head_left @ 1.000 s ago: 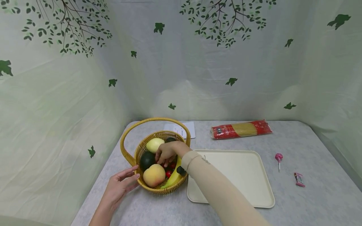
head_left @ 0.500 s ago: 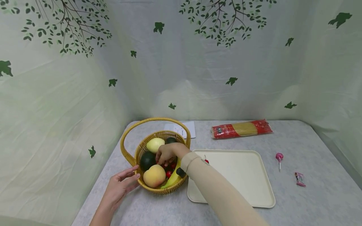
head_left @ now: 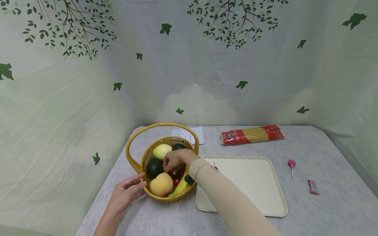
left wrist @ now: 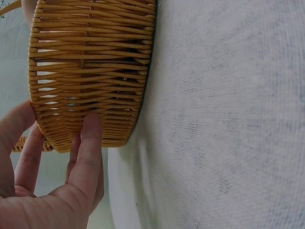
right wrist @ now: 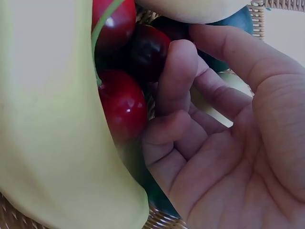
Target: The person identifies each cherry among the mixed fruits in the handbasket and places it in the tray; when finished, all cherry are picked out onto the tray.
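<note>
Right grip [head_left: 175, 159]: fingers curled at dark cherry [right wrist: 148, 53]; whether clamped, cannot tell. Left grip [head_left: 127, 192]: fingers apart, touching basket [left wrist: 95, 59]. Step, presumably: cherry picking. Next move requires: firm pinch.

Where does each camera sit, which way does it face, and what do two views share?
Head: worn on the head, facing forward and down at the table, basket and tray; left hand, right hand and right sleeve show.
Left wrist: on that wrist, facing the basket's outer side; the left hand shows.
Right wrist: on that wrist, facing into the basket; the right hand shows.
Shared: head and right wrist show the banana and cherries.
</note>
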`<state>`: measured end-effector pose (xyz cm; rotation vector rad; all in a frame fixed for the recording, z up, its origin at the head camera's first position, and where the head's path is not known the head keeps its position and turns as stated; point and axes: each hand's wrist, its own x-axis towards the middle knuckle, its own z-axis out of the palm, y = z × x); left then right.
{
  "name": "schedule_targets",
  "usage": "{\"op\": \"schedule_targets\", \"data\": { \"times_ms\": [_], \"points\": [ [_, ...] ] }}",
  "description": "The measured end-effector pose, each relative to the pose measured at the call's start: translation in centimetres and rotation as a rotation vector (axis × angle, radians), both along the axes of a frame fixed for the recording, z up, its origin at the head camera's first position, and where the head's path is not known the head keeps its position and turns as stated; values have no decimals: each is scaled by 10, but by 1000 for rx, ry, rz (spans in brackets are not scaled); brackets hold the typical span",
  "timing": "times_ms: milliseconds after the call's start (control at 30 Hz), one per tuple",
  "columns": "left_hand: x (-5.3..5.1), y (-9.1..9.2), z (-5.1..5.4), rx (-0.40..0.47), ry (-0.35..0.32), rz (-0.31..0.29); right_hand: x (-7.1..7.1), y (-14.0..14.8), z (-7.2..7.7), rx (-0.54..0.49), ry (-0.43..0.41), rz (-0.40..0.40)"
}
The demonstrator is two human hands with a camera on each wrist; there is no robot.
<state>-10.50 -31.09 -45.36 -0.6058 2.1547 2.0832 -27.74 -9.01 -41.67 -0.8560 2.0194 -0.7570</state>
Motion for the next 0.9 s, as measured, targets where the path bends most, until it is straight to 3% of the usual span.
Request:
{"op": "schedule_targets", "data": {
  "times_ms": [400,900],
  "points": [
    [-3,0,-1,-18,-14,-3,-4,0,-3,38,4,-30],
    [-1,-2,-1,5,-4,1,-2,1,0,9,51,-2]
  ]
}}
